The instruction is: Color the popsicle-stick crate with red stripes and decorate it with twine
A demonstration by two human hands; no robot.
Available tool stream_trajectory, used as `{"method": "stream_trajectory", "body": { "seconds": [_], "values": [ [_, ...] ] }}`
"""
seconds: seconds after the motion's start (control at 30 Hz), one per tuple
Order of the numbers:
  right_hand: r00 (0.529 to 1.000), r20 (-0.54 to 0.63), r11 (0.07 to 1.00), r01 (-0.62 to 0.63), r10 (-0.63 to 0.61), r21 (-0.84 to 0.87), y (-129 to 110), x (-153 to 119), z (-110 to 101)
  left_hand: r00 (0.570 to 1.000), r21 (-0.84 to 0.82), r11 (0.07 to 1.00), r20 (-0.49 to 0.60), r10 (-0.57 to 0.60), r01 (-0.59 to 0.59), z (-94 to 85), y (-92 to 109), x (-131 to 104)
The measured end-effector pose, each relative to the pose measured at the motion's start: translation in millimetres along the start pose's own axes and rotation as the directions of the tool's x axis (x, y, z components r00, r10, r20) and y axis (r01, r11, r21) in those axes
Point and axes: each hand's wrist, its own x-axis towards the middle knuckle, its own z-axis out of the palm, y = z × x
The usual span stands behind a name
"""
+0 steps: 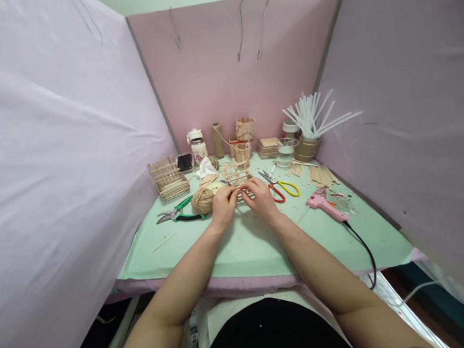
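Observation:
Both of my hands meet over the middle of the green table, fingertips nearly touching. My left hand is closed in a pinch beside a ball of brown twine. My right hand pinches too, just left of scissors with red and yellow handles. What the fingertips hold is too small to make out. Partly hidden under and behind the hands is a small frame of wooden sticks.
Green-handled pruners lie at left, near a stick basket. A pink glue gun with a black cord lies at right. Behind stand a bottle, a water bowl and a pot of white sticks.

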Motion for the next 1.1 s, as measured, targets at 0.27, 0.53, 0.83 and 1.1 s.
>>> {"method": "stream_trajectory", "body": {
  "seconds": [0.27,0.53,0.83,1.1],
  "values": [
    [0.977,-0.008,0.959,-0.207,0.213,0.195,-6,3,1,0.998,-0.086,0.996,0.045,-0.031,0.035,-0.2,0,2],
    [0.853,0.139,0.706,-0.498,0.503,0.503,-9,7,2,0.979,-0.228,0.952,0.059,-0.196,0.204,0.1,2,4],
    [0.987,0.023,0.963,-0.162,0.161,0.216,-8,2,-1,0.976,-0.268,0.938,0.031,-0.217,0.218,-1.8,1,7],
    [0.980,-0.007,0.957,-0.194,0.200,0.216,-5,5,-3,0.977,-0.193,0.958,0.066,-0.203,0.213,-1.3,1,5]
  ]
}}
